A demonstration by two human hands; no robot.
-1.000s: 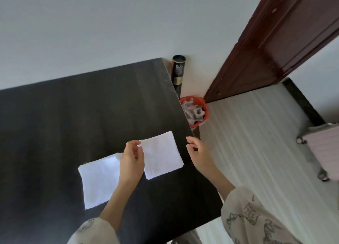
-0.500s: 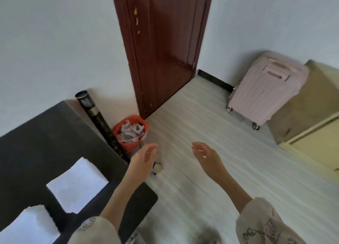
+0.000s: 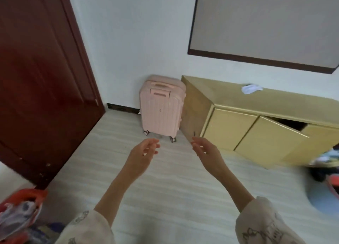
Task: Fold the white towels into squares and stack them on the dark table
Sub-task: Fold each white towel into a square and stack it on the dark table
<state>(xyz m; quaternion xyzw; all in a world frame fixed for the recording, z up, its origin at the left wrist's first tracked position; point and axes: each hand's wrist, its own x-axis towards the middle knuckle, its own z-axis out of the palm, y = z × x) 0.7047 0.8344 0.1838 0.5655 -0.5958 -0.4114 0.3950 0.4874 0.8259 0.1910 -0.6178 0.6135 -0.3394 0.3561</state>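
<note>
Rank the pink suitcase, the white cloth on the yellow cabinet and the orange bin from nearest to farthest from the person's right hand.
From the right hand, in the head view:
1. Pink suitcase, just ahead and slightly left, against the wall.
2. White cloth, ahead to the right, on top of the yellow cabinet.
3. Orange bin, far left, at the picture's lower corner.

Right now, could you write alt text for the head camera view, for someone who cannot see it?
Two bare hands, left hand and right hand, reach forward empty over a pale wood-look floor. Ahead stand a pink hard-shell suitcase and a low yellow cabinet with a crumpled white cloth on top; a dark red door is left.
</note>
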